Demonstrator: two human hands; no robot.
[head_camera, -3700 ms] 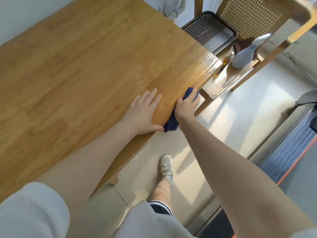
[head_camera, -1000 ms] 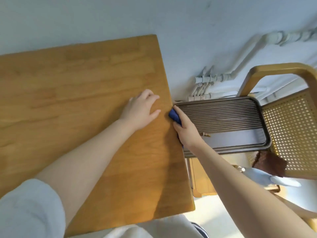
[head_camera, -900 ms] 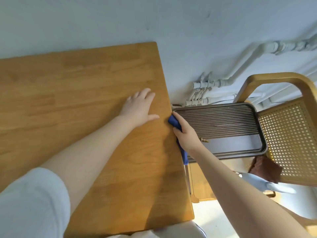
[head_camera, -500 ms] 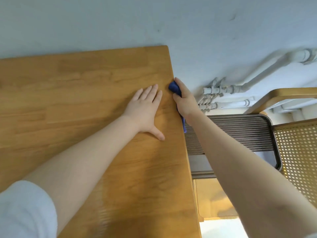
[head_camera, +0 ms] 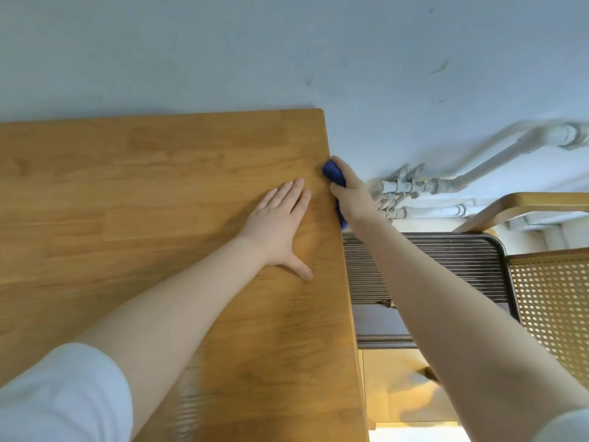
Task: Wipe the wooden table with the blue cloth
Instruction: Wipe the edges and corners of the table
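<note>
The wooden table [head_camera: 143,193] fills the left and centre of the head view, its right side edge running down the middle. My right hand [head_camera: 352,194] grips the blue cloth [head_camera: 333,173] and presses it against that side edge, close to the far right corner. Most of the cloth is hidden under the hand; a strip shows below it. My left hand [head_camera: 280,224] lies flat on the tabletop with fingers spread, just left of the edge, holding nothing.
A dark ribbed tray [head_camera: 452,269] sits right of the table on a low wooden stand [head_camera: 395,387]. A cane-backed wooden chair [head_camera: 554,301] stands at the far right. White pipes [head_camera: 424,186] run along the pale wall behind.
My right hand has slid the cloth along the table's side edge toward the far corner. My left hand has stayed flat on the top, and the view has tilted toward the wall.
</note>
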